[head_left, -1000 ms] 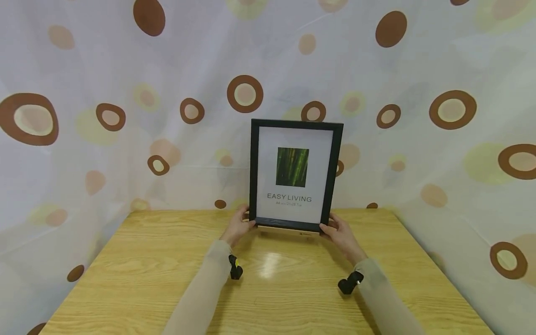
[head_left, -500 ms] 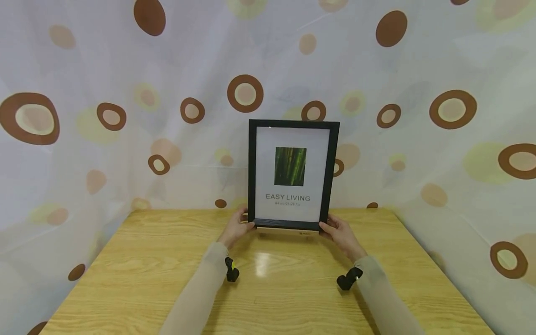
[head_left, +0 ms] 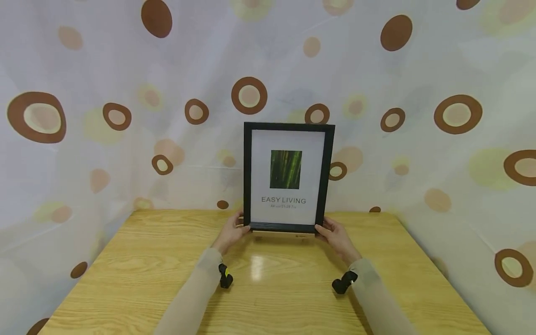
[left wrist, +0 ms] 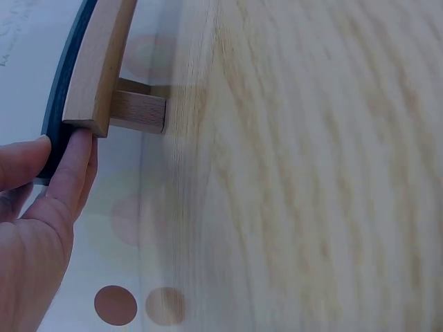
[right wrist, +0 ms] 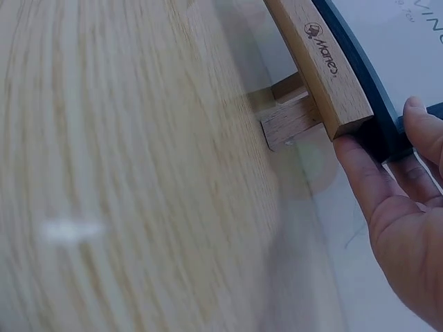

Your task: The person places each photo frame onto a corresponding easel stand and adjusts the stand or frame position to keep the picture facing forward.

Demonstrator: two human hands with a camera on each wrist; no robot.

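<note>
A black picture frame [head_left: 286, 227] with a bamboo picture and the words EASY LIVING stands upright, slightly tilted back, on a small wooden easel [head_left: 284, 235]. My left hand [head_left: 230, 232] grips its lower left corner, thumb in front. At the lower right corner my right hand [head_left: 338, 239] pinches the frame in the same way. The left wrist view shows fingers [left wrist: 71, 166] under the frame's edge, against the end of the easel's ledge [left wrist: 97, 69]. In the right wrist view the ledge [right wrist: 325, 69] bears a printed brand mark, and fingers touch its end.
The easel's short feet [right wrist: 294, 123] rest on the wood-grain table [head_left: 167, 270] near its back edge. Behind and at both sides hangs a white curtain [head_left: 201, 153] with brown and yellow dots. Black wrist cameras [head_left: 345, 283] sit on both sleeves.
The frame and easel have slid slightly to the left, with both hands still holding the lower corners. The head view has shifted a little too.
</note>
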